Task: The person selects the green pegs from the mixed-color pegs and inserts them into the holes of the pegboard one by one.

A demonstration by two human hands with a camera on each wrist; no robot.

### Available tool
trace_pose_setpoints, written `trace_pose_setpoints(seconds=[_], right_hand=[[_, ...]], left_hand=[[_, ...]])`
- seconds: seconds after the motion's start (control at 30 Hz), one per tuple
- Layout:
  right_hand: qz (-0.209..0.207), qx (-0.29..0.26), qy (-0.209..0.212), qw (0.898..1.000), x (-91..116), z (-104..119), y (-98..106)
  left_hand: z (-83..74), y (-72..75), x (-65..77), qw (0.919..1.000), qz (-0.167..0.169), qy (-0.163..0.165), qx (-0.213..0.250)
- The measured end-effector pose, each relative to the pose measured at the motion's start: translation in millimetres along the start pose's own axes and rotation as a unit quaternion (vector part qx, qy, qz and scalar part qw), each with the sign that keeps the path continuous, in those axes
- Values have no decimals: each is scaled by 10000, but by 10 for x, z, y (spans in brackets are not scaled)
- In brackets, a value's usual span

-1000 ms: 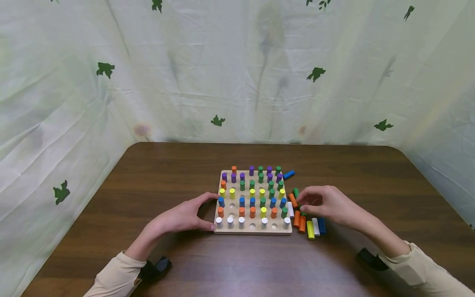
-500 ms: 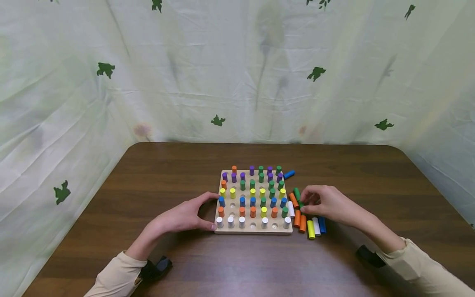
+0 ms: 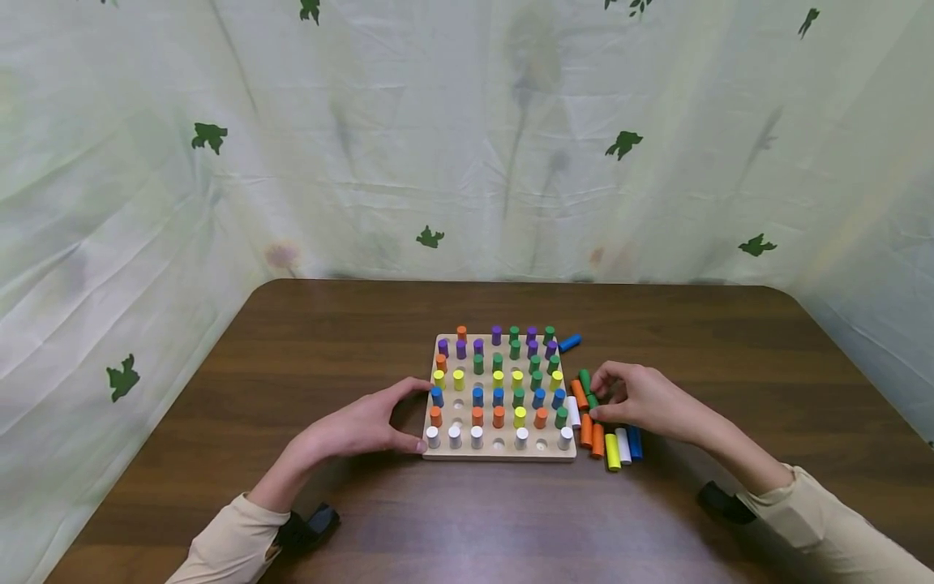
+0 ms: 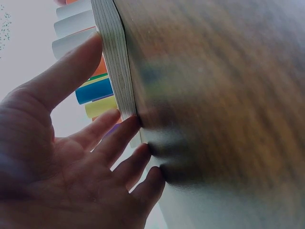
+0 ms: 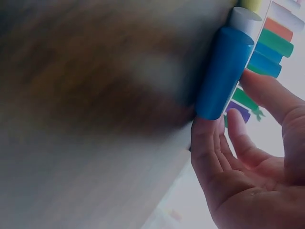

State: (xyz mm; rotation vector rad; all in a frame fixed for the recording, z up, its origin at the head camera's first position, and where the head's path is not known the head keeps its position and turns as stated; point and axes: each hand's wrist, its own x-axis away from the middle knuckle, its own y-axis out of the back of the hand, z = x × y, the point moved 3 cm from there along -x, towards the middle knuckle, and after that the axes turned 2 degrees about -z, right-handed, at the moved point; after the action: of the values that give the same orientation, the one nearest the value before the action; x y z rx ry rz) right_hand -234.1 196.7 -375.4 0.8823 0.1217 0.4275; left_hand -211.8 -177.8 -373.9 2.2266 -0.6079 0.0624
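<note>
A wooden pegboard (image 3: 525,454) lies on the table, set with upright coloured pegs in rows. At its left side my left hand (image 3: 365,423) touches the edge, thumb at the near corner and index finger further back, fingers nearly straight. The thumb (image 4: 71,64) rests on the board's edge in the left wrist view. My right hand (image 3: 649,399) is over the loose pegs right of the board. Its thumb and fingertips are around a green peg (image 3: 593,401); their contact is partly hidden. A blue peg (image 5: 224,71) hides part of the fingers in the right wrist view.
Loose orange pegs (image 3: 597,441), a yellow peg (image 3: 613,453), a white peg (image 3: 623,446) and a blue peg (image 3: 636,444) lie near the right hand. Another blue peg (image 3: 570,342) lies by the far right corner. A patterned cloth (image 3: 365,162) hangs behind the table.
My right hand has shifted slightly away from me and to the right, with the green peg between its fingertips shifting a little. My left hand stays on the board.
</note>
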Motion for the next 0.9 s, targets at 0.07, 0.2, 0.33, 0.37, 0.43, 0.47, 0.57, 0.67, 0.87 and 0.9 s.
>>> trace_pose_setpoints(seconds=[0.07,0.2,0.33,0.37,0.43,0.47,0.57,0.67,0.87,0.9], right_hand=[[4,-63,-40,10000,-7,2,-3],[24,-126,-84,9999,-14,-1,-1],[51,-164,-93,9998,-6,-9,10],[51,-171,-91,9998,-1,-9,13],[48,-219,-83,9997,14,-7,21],[31,-247,-88,9997,24,-5,26],[-23,-326,-26,9995,59,12,47],[-87,-348,112,9993,90,33,69],[-209,-285,407,9985,127,71,78],[-224,-285,443,9984,132,79,75]], left_hand=[[-1,-2,3,10000,-3,3,3],[-3,-2,7,10000,-1,17,-1],[-2,-1,7,10000,1,10,-33],[-3,-1,8,10000,-1,0,-46],[-5,0,10,10000,-6,-26,-69],[-8,1,11,10000,-11,-37,-76],[-16,4,13,10000,-10,-33,-66],[-17,6,10,10000,-2,18,-35],[-6,-2,5,10000,18,62,-9],[-5,-3,4,10000,19,54,0]])
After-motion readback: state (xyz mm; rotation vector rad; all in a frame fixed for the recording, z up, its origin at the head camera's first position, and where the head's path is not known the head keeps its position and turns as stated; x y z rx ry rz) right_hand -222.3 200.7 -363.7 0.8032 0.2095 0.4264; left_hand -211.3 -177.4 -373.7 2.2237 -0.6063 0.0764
